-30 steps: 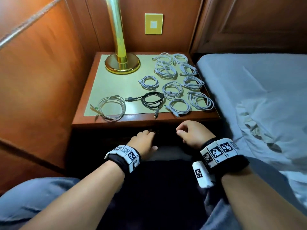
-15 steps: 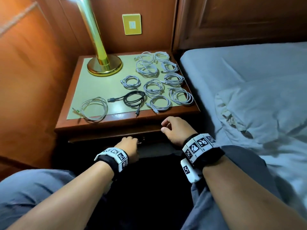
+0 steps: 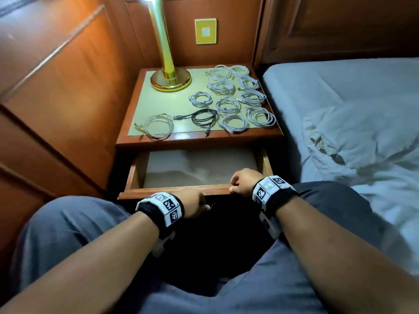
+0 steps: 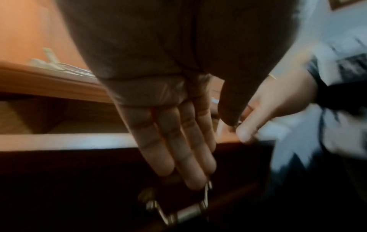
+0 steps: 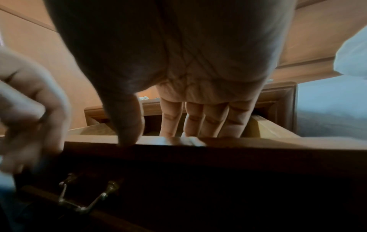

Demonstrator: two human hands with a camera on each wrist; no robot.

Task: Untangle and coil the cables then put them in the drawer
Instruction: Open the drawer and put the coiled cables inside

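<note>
Several coiled white cables [image 3: 226,105], a black cable [image 3: 203,117] and a larger white coil [image 3: 158,125] lie on the nightstand top. Below it the drawer [image 3: 167,190] stands pulled out, and only its pale lining shows inside. My right hand [image 3: 240,181] pinches the drawer front's top edge [image 5: 258,141], thumb outside and fingers inside [image 5: 164,133]. My left hand [image 3: 195,203] is under that edge, its fingers [image 4: 178,149] straight, tips by the metal bail handle [image 4: 184,215], which hangs free [image 5: 83,202].
A brass lamp [image 3: 170,80] stands at the nightstand's back left. A bed with rumpled sheets [image 3: 340,98] borders the right side and wood panelling [image 3: 68,98] the left. My knees [image 3: 68,223] sit just in front of the open drawer.
The drawer was closed, then cracked open, and now stands pulled far out toward me. Both hands came back with it. My left fingers no longer curl round the handle.
</note>
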